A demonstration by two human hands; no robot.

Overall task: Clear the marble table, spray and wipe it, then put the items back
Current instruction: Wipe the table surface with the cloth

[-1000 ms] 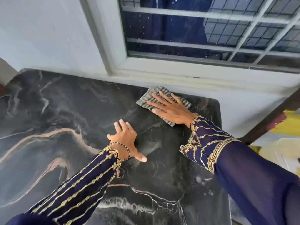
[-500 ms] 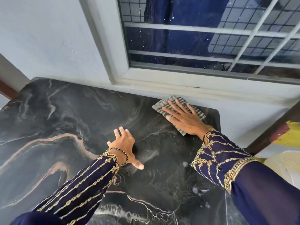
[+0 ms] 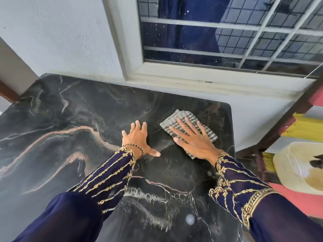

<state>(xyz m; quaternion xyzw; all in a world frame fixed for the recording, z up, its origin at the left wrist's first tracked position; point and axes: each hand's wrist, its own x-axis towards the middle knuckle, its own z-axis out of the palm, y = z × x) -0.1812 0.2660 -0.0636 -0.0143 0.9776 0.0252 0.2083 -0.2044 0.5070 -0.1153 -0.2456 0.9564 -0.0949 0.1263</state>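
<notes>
Marble table [image 3: 73,154] stands against the white wall under a barred window [image 3: 227,37], its dark veined top bare of items in the part that shows. Right hand [image 3: 194,138] lies flat, fingers spread and extended, pressing a folded checked cloth [image 3: 187,117] onto the far right quarter of the top; nothing is gripped, the cloth is simply pinned under palm and fingers. Left hand [image 3: 138,138] is likewise flat and open on the stone just beside the cloth, holding nothing, apparently bracing the person.

Step in hand, as judged: wiping, with clearing done and return of items outstanding.

Recommendations: keep the palm centred on the cloth so its loose corners do not fold under; work in overlapping passes out to the rounded right edge and along the wall side; lift the left hand before its patch is wiped.

Not established: whether the surface is wet, since the gloss and pale spots near the bottom could be spray or reflection. The table's left and near edges are cut off. The removed items and any spray bottle are out of sight. The pale container [image 3: 300,165] at the right is partly cropped, its contents unclear.
</notes>
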